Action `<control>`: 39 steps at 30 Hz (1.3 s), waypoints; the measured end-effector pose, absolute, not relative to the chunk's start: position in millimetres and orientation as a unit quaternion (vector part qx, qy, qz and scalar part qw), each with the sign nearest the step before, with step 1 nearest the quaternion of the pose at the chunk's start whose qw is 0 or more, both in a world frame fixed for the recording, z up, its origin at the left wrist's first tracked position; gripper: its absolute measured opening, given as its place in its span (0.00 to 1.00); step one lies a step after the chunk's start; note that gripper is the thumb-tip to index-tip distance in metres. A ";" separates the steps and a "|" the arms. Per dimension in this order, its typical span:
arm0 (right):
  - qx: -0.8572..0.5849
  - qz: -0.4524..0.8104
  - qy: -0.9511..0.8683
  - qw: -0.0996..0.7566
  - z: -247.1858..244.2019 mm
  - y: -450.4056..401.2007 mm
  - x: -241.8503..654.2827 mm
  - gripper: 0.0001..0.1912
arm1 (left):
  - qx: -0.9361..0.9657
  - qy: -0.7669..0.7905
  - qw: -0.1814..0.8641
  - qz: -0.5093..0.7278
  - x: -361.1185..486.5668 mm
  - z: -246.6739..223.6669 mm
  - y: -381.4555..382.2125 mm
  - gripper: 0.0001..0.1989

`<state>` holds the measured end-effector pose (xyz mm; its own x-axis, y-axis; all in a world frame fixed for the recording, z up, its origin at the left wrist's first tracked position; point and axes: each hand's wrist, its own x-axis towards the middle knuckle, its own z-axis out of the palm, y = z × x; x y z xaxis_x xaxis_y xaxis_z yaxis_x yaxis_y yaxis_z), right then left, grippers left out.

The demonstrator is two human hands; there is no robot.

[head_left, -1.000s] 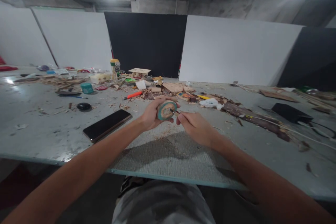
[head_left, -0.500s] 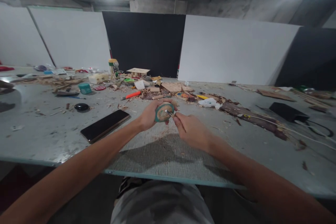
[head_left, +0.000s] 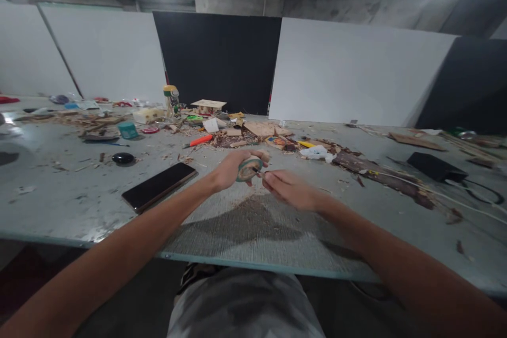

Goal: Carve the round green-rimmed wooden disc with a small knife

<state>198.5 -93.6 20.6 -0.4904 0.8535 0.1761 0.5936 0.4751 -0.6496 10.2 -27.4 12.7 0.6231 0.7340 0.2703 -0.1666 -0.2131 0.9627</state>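
Near the middle of the head view, my left hand (head_left: 230,170) is wrapped round a small round piece (head_left: 246,170) with a teal rim and a tan, wood-like face. My right hand (head_left: 285,188) is closed on a thin tool (head_left: 259,172), whose dark tip meets the face of the round piece. Much of the tool's handle is hidden in my fingers. Both hands are above the table (head_left: 237,248), over fine shavings. Left of them lies a black phone (head_left: 159,186).
Behind my hands are wood scraps (head_left: 259,129), an orange-handled tool (head_left: 201,140) and a jar with a yellow lid (head_left: 171,100). A teal container (head_left: 127,130) and a black oval object (head_left: 122,158) lie left. Bark (head_left: 380,175) and a black box (head_left: 435,167) lie right.
The round piece has tilted so that its face looks narrower. My right hand and the tool have shifted slightly, and the hand is a little higher in view.
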 end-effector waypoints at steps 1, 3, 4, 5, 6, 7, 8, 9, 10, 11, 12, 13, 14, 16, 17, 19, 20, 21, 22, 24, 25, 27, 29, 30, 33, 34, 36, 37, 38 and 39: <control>-0.429 0.350 -0.792 0.256 21.0 -94.2 198.0 0.22 | 0.674 0.199 0.595 0.390 10.9 13.2 -27.7 0.21; -0.406 0.503 -0.718 0.258 21.9 -96.7 196.3 0.21 | 0.665 0.183 0.604 0.400 12.4 14.6 -28.5 0.21; -0.392 0.561 -0.683 0.255 22.5 -98.0 195.4 0.21 | 0.660 0.174 0.609 0.404 13.3 15.5 -29.1 0.22; -0.378 0.604 -0.655 0.251 22.9 -99.0 194.3 0.20 | 0.655 0.166 0.614 0.408 14.1 16.5 -29.7 0.22; -0.364 0.635 -0.634 0.249 23.0 -99.5 193.3 0.20 | 0.648 0.160 0.619 0.414 15.0 17.5 -30.5 0.22; -0.355 0.653 -0.621 0.248 22.9 -99.5 192.3 0.20 | 0.638 0.156 0.626 0.421 15.9 18.4 -31.4 0.21; -0.352 0.656 -0.619 0.251 22.3 -98.8 191.3 0.20 | 0.626 0.156 0.634 0.426 16.8 19.3 -32.2 0.21; -0.355 0.641 -0.628 0.260 21.3 -97.8 190.3 0.20 | 0.613 0.157 0.644 0.430 17.7 20.0 -32.9 0.22; -0.361 0.610 -0.648 0.279 20.0 -96.5 189.4 0.20 | 0.599 0.158 0.655 0.432 18.4 20.6 -33.6 0.22; -0.369 0.563 -0.674 0.304 18.5 -95.3 188.6 0.20 | 0.588 0.157 0.665 0.433 19.1 20.9 -34.0 0.22; -0.377 0.503 -0.703 0.333 17.2 -94.4 188.0 0.20 | 0.579 0.155 0.673 0.433 19.5 21.0 -34.2 0.22; -0.387 0.437 -0.729 0.358 16.3 -94.0 187.4 0.21 | 0.574 0.152 0.678 0.434 19.8 20.8 -34.1 0.23; -0.398 0.372 -0.750 0.375 15.8 -94.2 187.1 0.21 | 0.569 0.149 0.681 0.436 19.8 20.5 -33.8 0.23; -0.421 0.275 -0.781 0.371 16.3 -96.0 186.8 0.21 | 0.562 0.139 0.684 0.444 19.2 19.3 -32.7 0.23; -0.431 0.246 -0.791 0.358 17.1 -97.3 186.7 0.21 | 0.559 0.134 0.685 0.447 18.7 18.7 -32.1 0.23; -0.441 0.216 -0.804 0.335 18.9 -99.6 186.8 0.21 | 0.559 0.126 0.684 0.452 17.8 17.7 -31.3 0.23; -0.443 0.212 -0.807 0.328 19.6 -100.2 186.9 0.21 | 0.562 0.124 0.681 0.452 17.6 17.5 -31.3 0.24; -0.444 0.211 -0.808 0.324 19.9 -100.5 186.9 0.21 | 0.566 0.125 0.678 0.452 17.6 17.4 -31.5 0.24; -0.446 0.211 -0.808 0.323 19.9 -100.4 187.0 0.20 | 0.570 0.126 0.676 0.451 17.7 17.5 -31.8 0.24; -0.449 0.216 -0.804 0.323 18.7 -99.6 186.8 0.20 | 0.575 0.128 0.670 0.452 18.6 17.8 -32.5 0.24; -0.451 0.222 -0.802 0.324 17.7 -99.3 186.5 0.20 | 0.577 0.129 0.667 0.453 19.2 17.8 -32.6 0.23; -0.453 0.236 -0.796 0.324 15.6 -99.6 184.6 0.20 | 0.586 0.126 0.659 0.454 20.2 17.1 -32.1 0.22; -0.458 0.254 -0.786 0.329 14.9 -102.2 181.0 0.21 | 0.601 0.120 0.642 0.461 20.9 15.5 -31.2 0.20; -0.463 0.274 -0.775 0.331 15.4 -104.4 178.6 0.21 | 0.611 0.117 0.628 0.468 21.0 14.4 -30.8 0.19; -0.482 0.419 -0.706 0.306 20.4 -112.1 171.1 0.20 | 0.647 0.119 0.571 0.491 20.1 11.2 -30.8 0.17; -0.482 0.474 -0.680 0.282 22.5 -114.1 169.1 0.19 | 0.657 0.123 0.555 0.495 19.5 10.4 -31.1 0.17; -0.491 0.473 -0.677 0.276 25.5 -116.0 166.3 0.19 | 0.666 0.133 0.541 0.496 18.3 9.3 -31.9 0.17; -0.496 0.425 -0.702 0.283 26.0 -115.8 165.7 0.19 | 0.666 0.137 0.539 0.497 18.0 8.9 -32.2 0.17; -0.502 0.354 -0.732 0.295 25.8 -114.9 165.6 0.18 | 0.665 0.139 0.539 0.497 17.8 8.7 -32.5 0.17; -0.505 0.275 -0.760 0.304 25.0 -113.7 165.8 0.17 | 0.663 0.139 0.542 0.497 18.0 8.5 -32.8 0.17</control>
